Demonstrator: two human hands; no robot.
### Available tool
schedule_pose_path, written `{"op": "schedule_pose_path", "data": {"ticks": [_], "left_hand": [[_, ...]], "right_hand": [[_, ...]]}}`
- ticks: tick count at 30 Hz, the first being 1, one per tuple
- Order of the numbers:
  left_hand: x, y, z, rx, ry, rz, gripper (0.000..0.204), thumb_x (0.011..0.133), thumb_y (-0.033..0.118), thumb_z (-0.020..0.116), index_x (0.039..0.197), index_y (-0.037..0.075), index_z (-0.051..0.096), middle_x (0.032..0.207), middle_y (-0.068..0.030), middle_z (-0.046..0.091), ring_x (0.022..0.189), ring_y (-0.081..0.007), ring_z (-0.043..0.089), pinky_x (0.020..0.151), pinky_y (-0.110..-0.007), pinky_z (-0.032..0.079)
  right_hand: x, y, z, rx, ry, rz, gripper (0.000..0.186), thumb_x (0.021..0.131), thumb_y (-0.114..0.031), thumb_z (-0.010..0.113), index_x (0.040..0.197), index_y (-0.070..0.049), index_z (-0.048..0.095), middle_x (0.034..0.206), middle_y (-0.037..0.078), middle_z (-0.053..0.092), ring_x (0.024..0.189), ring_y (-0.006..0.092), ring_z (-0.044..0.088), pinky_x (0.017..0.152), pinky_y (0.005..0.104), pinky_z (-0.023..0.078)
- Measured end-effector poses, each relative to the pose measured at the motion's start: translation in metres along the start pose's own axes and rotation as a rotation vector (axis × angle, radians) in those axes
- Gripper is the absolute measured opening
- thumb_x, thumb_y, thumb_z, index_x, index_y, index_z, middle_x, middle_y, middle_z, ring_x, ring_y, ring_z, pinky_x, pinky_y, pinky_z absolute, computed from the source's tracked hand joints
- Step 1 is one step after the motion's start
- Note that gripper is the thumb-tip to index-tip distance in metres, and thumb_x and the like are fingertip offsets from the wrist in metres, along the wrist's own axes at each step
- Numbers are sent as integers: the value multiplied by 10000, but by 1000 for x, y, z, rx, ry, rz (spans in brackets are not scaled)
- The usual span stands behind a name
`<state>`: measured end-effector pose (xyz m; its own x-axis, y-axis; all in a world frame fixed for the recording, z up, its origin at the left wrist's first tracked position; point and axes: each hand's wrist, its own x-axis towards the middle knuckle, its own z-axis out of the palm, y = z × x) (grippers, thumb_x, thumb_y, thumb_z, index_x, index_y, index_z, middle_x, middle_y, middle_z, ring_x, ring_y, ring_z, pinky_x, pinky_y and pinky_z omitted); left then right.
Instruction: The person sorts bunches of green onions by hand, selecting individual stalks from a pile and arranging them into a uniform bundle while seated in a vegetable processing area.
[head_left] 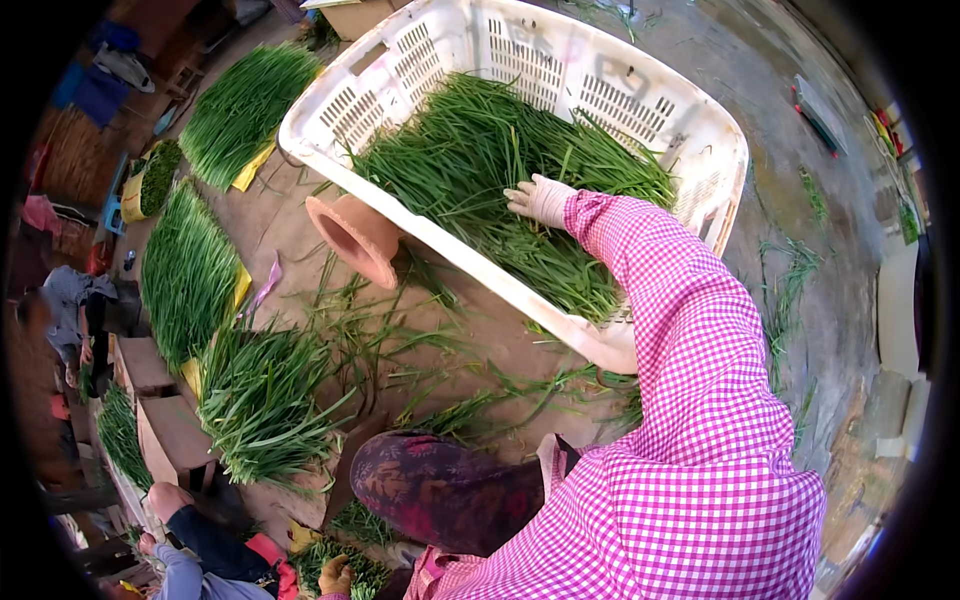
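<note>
A large white plastic crate (pixel 420 226) with slotted walls is partly filled with loose, long-leaved green chives (pixel 470 140). My right hand (pixel 541 200), in a pale glove, reaches over its near side and rests on the leaves, fingers apart and holding nothing. At the lower edge, my left hand (pixel 336 574) wears a tan glove and lies over another heap of chives (pixel 365 572). Its fingers look curled; what is in them, if anything, is hidden. My sleeve is pink-and-white checked.
A flared terracotta-coloured stool-like object (pixel 355 238) stands against the crate. Bundled chives (pixel 245 110) lie on the left, with a nearer pile (pixel 262 405). Loose leaves litter the floor. One co-worker (pixel 205 570) sits at lower left, another person (pixel 68 315) farther off.
</note>
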<state>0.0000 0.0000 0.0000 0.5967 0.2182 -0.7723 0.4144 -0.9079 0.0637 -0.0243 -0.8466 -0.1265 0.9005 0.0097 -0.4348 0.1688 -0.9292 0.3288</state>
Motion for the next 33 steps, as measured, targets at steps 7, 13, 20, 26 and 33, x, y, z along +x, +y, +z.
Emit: {"op": "schedule_pose_path", "data": {"ticks": [7,13,20,26,33], "left_hand": [[-32,39,16,123,3,193,291,906,154,547,1195,126,569,1147,-70,599,1043,-180,536,931,-301,394],[-23,26,20,-42,4,62,321,909,26,500,1226,57,538,1087,-96,606,893,-173,578,817,-307,461],[-6,14,29,50,5,121,357,899,-53,492,1243,34,531,1064,-90,617,827,-159,594,746,-286,489],[-52,79,29,162,67,233,329,887,1,552,1210,63,572,1042,-107,654,890,-193,630,780,-308,496],[-13,51,16,-530,-94,602,309,875,-14,553,1182,23,569,883,-62,637,746,-128,581,731,-266,481]], "right_hand": [[-4,-1,-27,-100,-104,-41,271,862,-214,524,1088,-140,653,1234,39,558,1075,187,556,870,366,418],[0,35,-32,59,-121,96,228,849,-183,548,1009,-110,694,957,56,688,905,202,655,750,339,516],[-74,107,-93,1194,181,443,325,849,-262,623,1136,-108,619,1144,63,630,1057,209,571,1005,360,397],[-118,122,-69,1411,525,667,463,843,-398,631,1189,-94,587,1213,110,586,1135,273,509,1063,408,280],[-137,60,-131,2134,1237,312,239,935,-236,508,942,-36,638,1172,179,592,1015,292,582,986,431,404]]}}
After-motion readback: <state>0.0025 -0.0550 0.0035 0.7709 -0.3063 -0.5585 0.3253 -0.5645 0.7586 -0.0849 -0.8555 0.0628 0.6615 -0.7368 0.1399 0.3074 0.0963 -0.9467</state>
